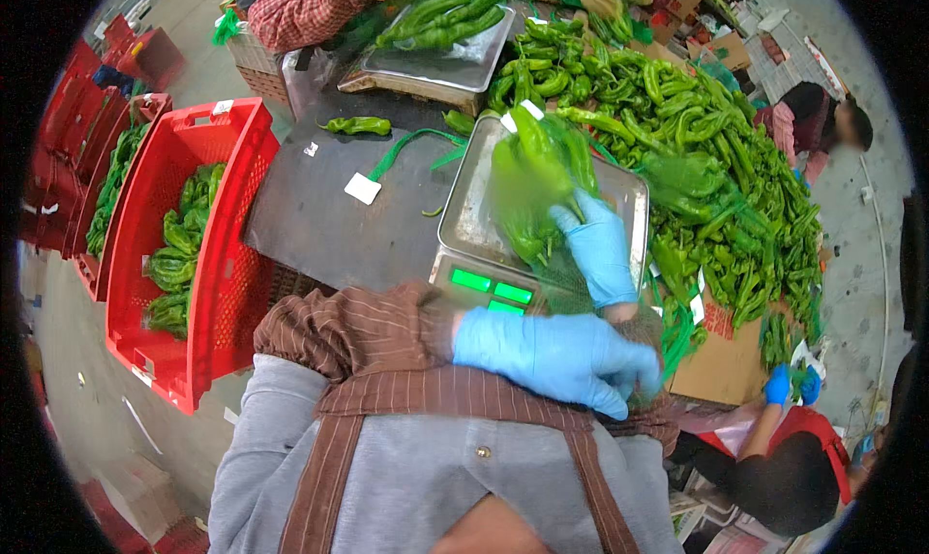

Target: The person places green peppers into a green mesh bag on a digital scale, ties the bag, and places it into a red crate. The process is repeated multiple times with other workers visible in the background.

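Observation:
My right hand (595,253), in a light blue glove, holds a bundle of long green peppers (537,162) in fine green netting over the metal pan of a scale (464,213). Part of the bundle is blurred by motion. My left hand (559,358), gloved likewise, reaches across my front below the scale, beside my right forearm; its fingers are apart and nothing shows in it. Green digits glow on the scale's display (470,279). Left of the pan, a green net strip with a white tag (363,189) lies on the dark tabletop (326,220).
A red plastic crate (199,264) with bundled peppers stands at the left. A large heap of green peppers (711,140) covers the right side. Behind is another scale (435,68) bearing peppers, with a co-worker's checked sleeve (312,10) beside it. Another person's blue-gloved hands (791,385) are at lower right.

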